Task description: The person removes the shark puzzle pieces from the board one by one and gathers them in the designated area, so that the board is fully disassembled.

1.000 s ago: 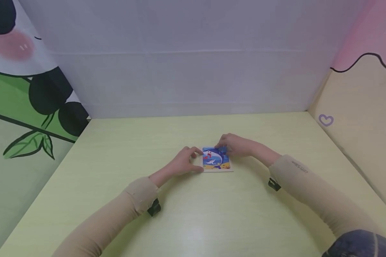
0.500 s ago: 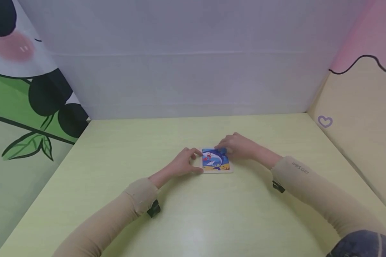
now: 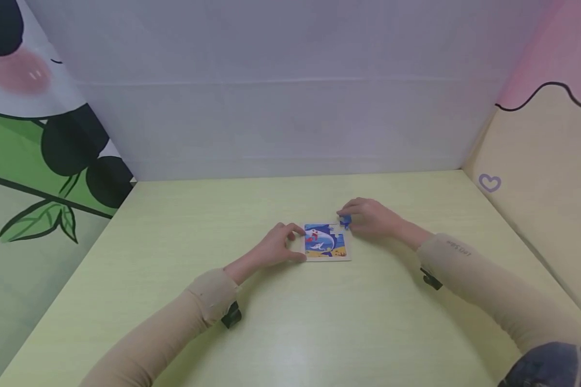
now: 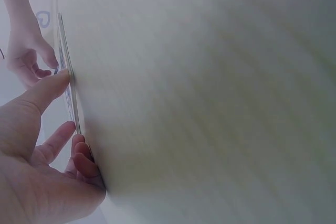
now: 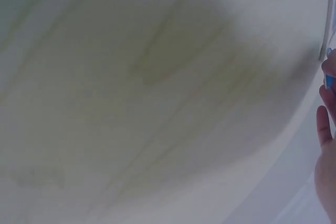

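Note:
A small square jigsaw puzzle (image 3: 323, 243) with a dolphin picture lies flat on the table in the head view. Its upper right corner shows a pale gap. My left hand (image 3: 275, 245) grips the puzzle at its left side, thumb by the near corner and fingers by the far one. In the left wrist view, the thumb and fingers of that hand (image 4: 39, 145) touch the puzzle's thin edge (image 4: 73, 95). Just beyond the gap, my right hand (image 3: 370, 216) pinches a blue puzzle piece (image 3: 345, 220). Only a sliver of this piece (image 5: 329, 80) shows in the right wrist view.
The pale wooden table (image 3: 281, 322) surrounds the puzzle on all sides. A plain grey-white wall (image 3: 290, 118) stands behind it. Printed panels flank the table: a panda picture (image 3: 72, 140) on the left, a cream and pink panel (image 3: 547, 161) on the right.
My right hand has lifted the blue piece out of the puzzle's upper right corner and drawn it slightly right and away, baring the gap. The left hand stays at the puzzle's left side.

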{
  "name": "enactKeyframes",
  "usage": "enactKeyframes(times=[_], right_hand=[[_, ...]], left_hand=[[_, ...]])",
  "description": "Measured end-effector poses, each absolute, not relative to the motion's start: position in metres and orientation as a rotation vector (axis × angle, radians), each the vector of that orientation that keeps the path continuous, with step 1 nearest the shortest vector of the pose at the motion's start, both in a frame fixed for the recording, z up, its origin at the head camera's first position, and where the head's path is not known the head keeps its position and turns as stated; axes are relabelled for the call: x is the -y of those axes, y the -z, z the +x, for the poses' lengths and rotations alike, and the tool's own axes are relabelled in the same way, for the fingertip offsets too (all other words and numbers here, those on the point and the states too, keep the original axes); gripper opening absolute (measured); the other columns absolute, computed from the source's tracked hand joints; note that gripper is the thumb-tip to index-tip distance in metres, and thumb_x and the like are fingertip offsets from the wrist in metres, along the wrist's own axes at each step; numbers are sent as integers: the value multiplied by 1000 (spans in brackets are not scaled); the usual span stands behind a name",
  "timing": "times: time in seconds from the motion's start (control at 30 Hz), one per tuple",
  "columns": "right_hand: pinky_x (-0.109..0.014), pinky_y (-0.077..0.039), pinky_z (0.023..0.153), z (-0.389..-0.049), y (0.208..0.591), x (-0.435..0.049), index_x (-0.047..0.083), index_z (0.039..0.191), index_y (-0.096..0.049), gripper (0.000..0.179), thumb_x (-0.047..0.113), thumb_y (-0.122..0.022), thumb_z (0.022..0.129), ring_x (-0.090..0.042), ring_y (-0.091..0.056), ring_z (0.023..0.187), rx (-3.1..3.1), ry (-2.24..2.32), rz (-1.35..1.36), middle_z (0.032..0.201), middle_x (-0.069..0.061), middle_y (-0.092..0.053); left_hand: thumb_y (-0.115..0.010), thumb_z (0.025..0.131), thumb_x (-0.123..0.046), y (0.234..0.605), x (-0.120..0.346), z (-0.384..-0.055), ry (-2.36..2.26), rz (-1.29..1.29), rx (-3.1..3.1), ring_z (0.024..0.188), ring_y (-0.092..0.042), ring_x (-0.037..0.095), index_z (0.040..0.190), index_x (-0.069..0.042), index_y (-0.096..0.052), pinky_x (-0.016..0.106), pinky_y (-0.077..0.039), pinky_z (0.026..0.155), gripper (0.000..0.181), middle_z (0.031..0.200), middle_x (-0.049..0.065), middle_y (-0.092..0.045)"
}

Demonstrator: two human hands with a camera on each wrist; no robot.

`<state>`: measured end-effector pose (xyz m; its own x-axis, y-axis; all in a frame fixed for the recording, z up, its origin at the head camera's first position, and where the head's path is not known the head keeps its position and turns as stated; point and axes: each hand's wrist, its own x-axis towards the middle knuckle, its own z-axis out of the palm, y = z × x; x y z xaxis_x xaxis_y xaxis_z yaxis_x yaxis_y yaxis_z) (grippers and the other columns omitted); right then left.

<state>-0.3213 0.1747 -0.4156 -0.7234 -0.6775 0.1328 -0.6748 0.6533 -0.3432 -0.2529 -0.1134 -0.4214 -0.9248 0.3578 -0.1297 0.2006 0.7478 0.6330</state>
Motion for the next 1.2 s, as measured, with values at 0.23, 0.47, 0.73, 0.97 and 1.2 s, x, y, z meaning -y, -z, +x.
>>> enactKeyframes(times=[0.23,0.47,0.73,0.97,1.2], right_hand=[[-36,-53,79,-335,419,-198,7,127,-67,44,1,-64,83,-17,-62,80,-2866,582,-1082,123,-14,-66],[-33,-52,77,-352,424,-215,8,127,-67,44,-4,-61,85,-21,-63,87,-2839,673,-948,124,-15,-65],[-50,-52,95,-357,421,-223,4,125,-67,38,-4,-63,87,-37,-61,112,-2835,733,-901,125,-20,-63],[-54,-48,100,-364,420,-225,7,129,-65,38,2,-62,92,-40,-57,117,-2754,784,-820,131,-21,-57],[-57,-43,104,-366,418,-229,5,131,-63,37,3,-61,94,-42,-53,122,-2682,854,-801,132,-21,-55]], left_hand=[[-85,76,-27,417,112,-251,-944,447,-2706,103,-52,23,129,-14,-59,38,-44,92,60,117,13,-57],[-84,77,-26,418,112,-250,-943,427,-2704,106,-53,24,130,-15,-59,40,-44,95,59,119,13,-57],[-84,77,-27,416,113,-250,-947,415,-2698,105,-53,24,130,-16,-59,40,-44,94,59,119,13,-56],[-84,77,-28,416,114,-251,-935,421,-2706,102,-52,22,130,-16,-59,37,-44,90,59,119,12,-56],[-84,78,-28,415,114,-250,-927,434,-2707,102,-51,22,131,-15,-58,35,-43,89,60,119,13,-56]])
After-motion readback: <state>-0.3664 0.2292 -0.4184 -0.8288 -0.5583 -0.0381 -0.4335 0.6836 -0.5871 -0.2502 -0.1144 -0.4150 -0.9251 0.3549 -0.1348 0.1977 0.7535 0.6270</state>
